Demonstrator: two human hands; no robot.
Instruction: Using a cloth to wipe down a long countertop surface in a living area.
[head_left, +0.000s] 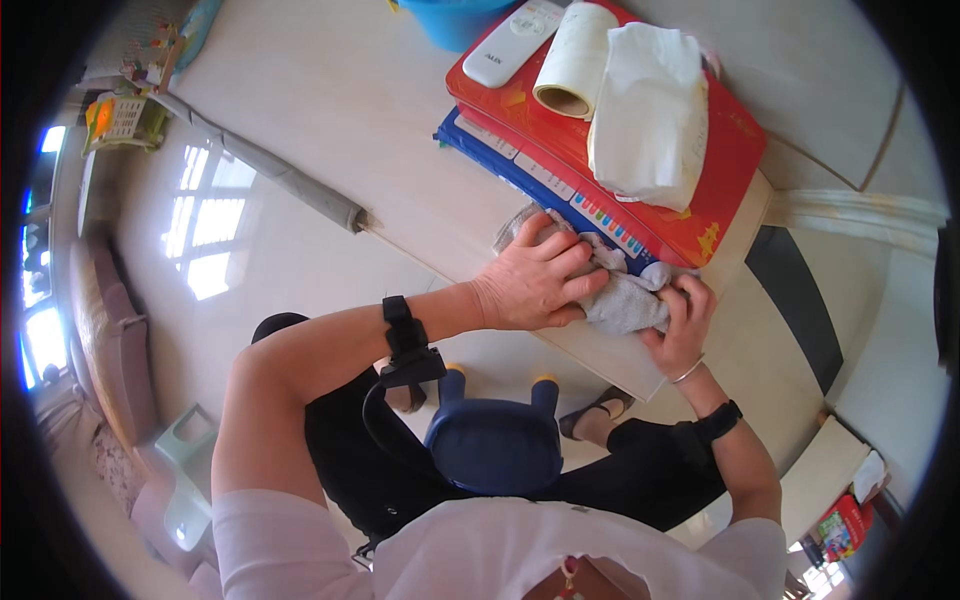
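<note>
A crumpled grey cloth (626, 300) lies on the pale tabletop (420, 217), against the near edge of a blue box or book (517, 176). My left hand (544, 274) presses on the cloth's left part with bent, spread fingers. At the cloth's right end, my right hand (682, 319) grips it with curled fingers, close to the table corner. A red box (731, 150) lies on top of the blue item. On the red box are a white remote control (491, 64), a roll of white film or paper (574, 60) and a white pack of tissues (652, 112).
A blue basin (457, 22) stands beyond the boxes. A rolled grey cover (285, 169) lies along the table's left edge. Below the table corner is a dark blue stool (493, 446) between my knees. A pale green plastic chair (184, 480) stands at the lower left.
</note>
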